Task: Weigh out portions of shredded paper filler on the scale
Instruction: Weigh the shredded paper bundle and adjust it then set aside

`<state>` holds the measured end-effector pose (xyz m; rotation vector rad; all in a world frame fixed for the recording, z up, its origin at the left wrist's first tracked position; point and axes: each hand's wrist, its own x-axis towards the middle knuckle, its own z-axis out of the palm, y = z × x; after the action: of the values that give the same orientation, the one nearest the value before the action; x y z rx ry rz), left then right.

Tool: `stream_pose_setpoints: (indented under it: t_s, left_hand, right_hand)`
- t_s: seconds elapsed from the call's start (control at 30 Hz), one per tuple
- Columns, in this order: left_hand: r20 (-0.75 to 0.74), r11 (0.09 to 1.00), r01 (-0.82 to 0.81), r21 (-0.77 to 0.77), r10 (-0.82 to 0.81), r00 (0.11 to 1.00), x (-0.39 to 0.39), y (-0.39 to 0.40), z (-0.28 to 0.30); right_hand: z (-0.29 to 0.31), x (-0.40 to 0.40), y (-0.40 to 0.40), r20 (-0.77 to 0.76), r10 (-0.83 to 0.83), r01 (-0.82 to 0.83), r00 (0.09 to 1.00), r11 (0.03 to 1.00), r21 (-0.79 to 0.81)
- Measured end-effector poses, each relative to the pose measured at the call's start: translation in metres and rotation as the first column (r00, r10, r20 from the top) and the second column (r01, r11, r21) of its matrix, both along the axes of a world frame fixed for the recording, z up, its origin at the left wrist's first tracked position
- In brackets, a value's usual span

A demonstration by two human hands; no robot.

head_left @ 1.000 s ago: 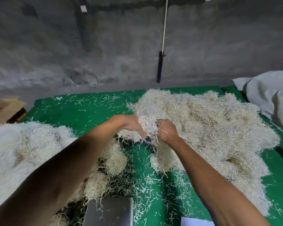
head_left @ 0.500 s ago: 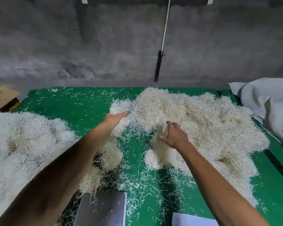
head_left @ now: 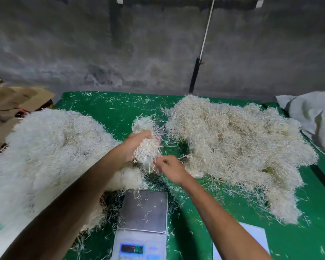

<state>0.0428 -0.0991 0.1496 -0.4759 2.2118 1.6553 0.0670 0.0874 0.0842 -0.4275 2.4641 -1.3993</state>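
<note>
My left hand [head_left: 133, 145] holds a clump of pale shredded paper [head_left: 145, 141] in the air above the green table, between two heaps. My right hand [head_left: 170, 168] pinches strands at the clump's lower right edge. A large heap of shredded paper [head_left: 238, 147] lies to the right, and a whiter heap [head_left: 45, 152] lies to the left. The digital scale [head_left: 144, 211] sits just below my hands near the front edge; its steel platform carries only a few loose strands, and its lit display [head_left: 132, 248] faces me.
The green table cover [head_left: 111, 109] is strewn with stray strands. A white sheet of paper [head_left: 255, 239] lies right of the scale. A grey sack [head_left: 313, 117] sits at the right edge, cardboard [head_left: 11, 102] at the left. A concrete wall stands behind the table.
Both hands pulled a clump off the right heap's near edge and drew it back toward me. The view tilted down, bringing the whole scale into sight.
</note>
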Motion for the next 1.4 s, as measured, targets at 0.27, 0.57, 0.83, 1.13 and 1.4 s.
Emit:
stream_pose_setpoints:
  t_s: [0.27, 0.57, 0.83, 1.13, 1.4]
  left_hand:
    - [-0.067, 0.98, -0.185, -0.071, 0.18, 0.981, 0.041, -0.054, -0.002]
    - [-0.019, 0.876, -0.084, 0.475, 0.105, 0.994, 0.064, -0.062, -0.016]
    - [0.027, 0.857, 0.019, 0.514, -0.039, 0.999, 0.081, -0.06, -0.064]
    - [0.069, 0.92, -0.294, 0.259, 0.286, 0.956, 0.108, -0.074, -0.127]
    - [-0.054, 0.983, -0.183, -0.016, 0.182, 0.982, 0.139, -0.057, -0.18]
  right_hand:
    - [-0.056, 0.035, -0.026, -0.11, -0.112, 0.129, 0.988, 0.978, 0.166]
    - [-0.031, 0.054, -0.037, -0.088, -0.111, 0.112, 0.99, 0.994, 0.004]
    - [-0.014, 0.068, -0.061, 0.179, -0.162, 0.215, 0.971, 0.915, -0.34]
    - [-0.057, 0.078, -0.021, 0.388, -0.336, 0.487, 0.858, 0.773, -0.407]
    - [-0.124, 0.11, 0.012, 0.339, -0.265, 0.267, 0.903, 0.963, 0.043]
